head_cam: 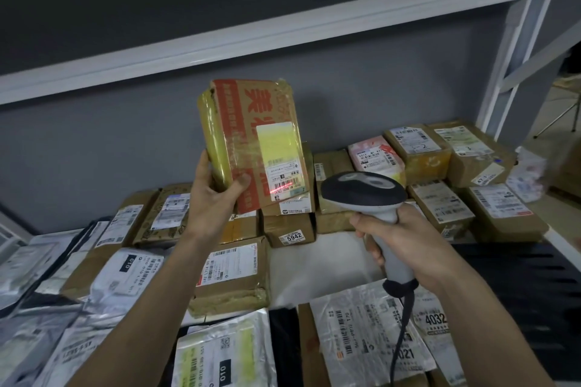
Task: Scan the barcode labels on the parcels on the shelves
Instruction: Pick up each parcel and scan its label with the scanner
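My left hand (210, 198) holds a taped cardboard parcel (242, 122) with red print upright above the shelf, gripping its lower left corner. A white label (281, 163) faces me on the parcel's front, and a red scan line lies across the barcode at the label's bottom. My right hand (399, 240) grips the handle of a grey and black barcode scanner (364, 190). The scanner's head points at the label from the right, a short way off. Its dark cable (401, 333) hangs down below my hand.
The shelf holds many parcels: cardboard boxes (465, 154) stacked at the back right, a box numbered 5942 (290, 231) in the middle, silver mailer bags (220, 352) in front and at the left. A white shelf beam (251, 31) runs overhead, an upright post (509, 78) stands at the right.
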